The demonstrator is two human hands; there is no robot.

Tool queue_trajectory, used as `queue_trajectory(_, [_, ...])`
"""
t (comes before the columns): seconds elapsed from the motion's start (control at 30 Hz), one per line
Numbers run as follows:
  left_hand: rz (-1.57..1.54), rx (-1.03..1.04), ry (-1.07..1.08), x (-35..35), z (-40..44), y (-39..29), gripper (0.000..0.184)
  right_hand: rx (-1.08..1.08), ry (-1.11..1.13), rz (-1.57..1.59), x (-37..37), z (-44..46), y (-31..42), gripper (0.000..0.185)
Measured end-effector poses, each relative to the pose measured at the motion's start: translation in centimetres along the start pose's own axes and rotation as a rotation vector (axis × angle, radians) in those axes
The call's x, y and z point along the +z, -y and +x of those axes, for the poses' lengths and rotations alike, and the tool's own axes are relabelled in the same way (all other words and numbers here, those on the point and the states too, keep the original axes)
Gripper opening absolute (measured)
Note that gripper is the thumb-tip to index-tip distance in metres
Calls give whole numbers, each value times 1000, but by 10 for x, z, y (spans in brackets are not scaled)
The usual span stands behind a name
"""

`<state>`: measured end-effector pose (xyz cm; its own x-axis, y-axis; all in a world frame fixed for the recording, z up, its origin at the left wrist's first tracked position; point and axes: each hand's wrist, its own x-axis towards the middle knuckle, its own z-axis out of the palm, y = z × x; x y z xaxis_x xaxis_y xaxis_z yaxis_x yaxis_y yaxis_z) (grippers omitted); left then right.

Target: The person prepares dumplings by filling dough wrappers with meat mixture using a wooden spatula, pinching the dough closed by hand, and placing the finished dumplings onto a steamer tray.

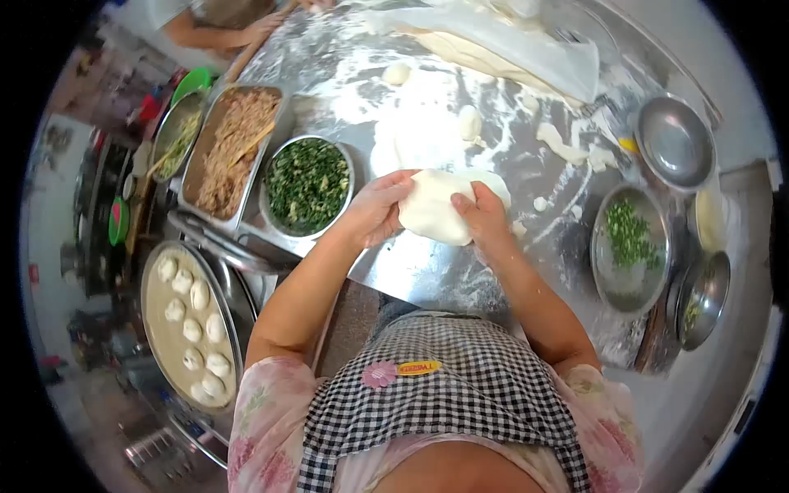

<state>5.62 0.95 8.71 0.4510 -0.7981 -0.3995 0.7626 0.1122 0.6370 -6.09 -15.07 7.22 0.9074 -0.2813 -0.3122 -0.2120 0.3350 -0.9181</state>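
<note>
A flat, pale piece of dough (436, 212) is stretched between my two hands above the floured metal table (411, 267). My left hand (380, 207) pinches its left edge, with the fingers partly hidden beneath it. At the right edge my right hand (483, 215) grips the dough, thumb on top. Another pale round of dough (496, 187) shows just behind my right hand. To the left of my left hand stands a round bowl of chopped greens (307, 185).
A tray of meat filling (234, 148) stands at the left. Below it is a steamer with several buns (191, 330). Metal bowls (674, 141) line the right side, one holding chopped scallions (629, 234). Across the table are a dough sheet (485, 62) and another person's hand (263, 29).
</note>
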Motion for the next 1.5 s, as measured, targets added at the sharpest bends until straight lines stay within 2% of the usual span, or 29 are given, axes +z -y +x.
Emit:
queue_trajectory(0.1, [-97, 257, 40, 21, -41, -2, 36, -60, 56, -25, 33, -15, 31, 26])
queue_trajectory(0.13, [336, 498, 12, 9, -37, 25, 41, -89, 99, -67, 41, -15, 29, 24])
queue_trajectory(0.17, [1023, 746, -237, -2, -33, 51, 47, -118, 144, -111, 50, -15, 26, 22])
queue_trajectory(0.2, [1424, 934, -551, -13, -29, 77, 52, -189, 125, -436, 56, -14, 24, 19])
queue_trajectory(0.23, [1450, 962, -534, -4, -39, 73, 54, -216, 151, -495, 63, -16, 21, 19])
queue_trajectory(0.3, [893, 789, -402, -13, -49, 85, 59, -268, 184, -611, 75, -17, 14, 18])
queue_trajectory(0.4, [649, 985, -574, -11, -71, 75, 43, -369, 329, -824, 102, -13, 20, 22])
queue_trajectory(0.5, [1427, 956, -845, -28, -96, 28, 22, -449, 444, -921, 138, 5, 36, 24])
queue_trajectory(0.53, [1748, 774, -882, -31, -105, 7, 6, -487, 472, -913, 155, 15, 49, 25])
queue_trajectory(0.57, [1811, 649, -1042, -35, -119, 2, 6, -524, 498, -904, 173, 29, 57, 25])
queue_trajectory(0.63, [1866, 489, -1059, -59, -143, -9, 7, -872, 468, -991, 205, 75, 50, 21])
queue_trajectory(0.67, [1894, 520, -1183, -75, -150, -12, 7, -1049, 446, -1025, 224, 97, 48, 20])
queue_trajectory(0.73, [943, 762, -1294, -117, -157, -10, 9, -1147, 414, -1219, 262, 133, 47, 20])
queue_trajectory(0.77, [616, 836, -1241, -133, -167, -9, 9, -1193, 409, -1284, 277, 154, 42, 19])
queue_trajectory(0.83, [375, 868, -1154, -147, -192, -21, 11, -1221, 507, -1518, 302, 190, 37, 14])
queue_trajectory(0.87, [369, 870, -1148, -158, -203, -29, 12, -1228, 554, -1637, 311, 202, 32, 13])
queue_trajectory(0.97, [411, 868, -1167, -189, -228, -54, 14, -1040, 598, -1891, 331, 223, 21, 14])
queue_trajectory(1.0, [451, 864, -1190, -200, -234, -62, 15, -1039, 604, -1752, 330, 232, 14, 9])
queue_trajectory(1.07, [591, 837, -1249, -221, -240, -75, 17, -907, 593, -1593, 348, 209, 20, 8])
queue_trajectory(1.1, [825, 782, -1300, -232, -241, -81, 18, -840, 585, -1511, 359, 197, 20, 7])
queue_trajectory(1.13, [1051, 726, -1353, -242, -241, -86, 18, -899, 619, -1556, 368, 193, 11, 8])
queue_trajectory(1.17, [1402, 605, -1414, -252, -242, -91, 19, -883, 627, -1549, 376, 192, -1, 9])
queue_trajectory(1.23, [1790, 496, -1455, -265, -240, -101, 21, -856, 641, -1531, 389, 192, -25, 10])
queue_trajectory(1.37, [1055, 829, -1304, -269, -243, -113, 20, -766, 669, -1495, 404, 174, -45, 16])
queue_trajectory(1.43, [1022, 832, -1307, -268, -247, -117, 18, -736, 732, -1433, 406, 166, -40, 18])
queue_trajectory(1.5, [1395, 701, -1393, -266, -253, -123, 15, -617, 741, -1468, 409, 166, -43, 23])
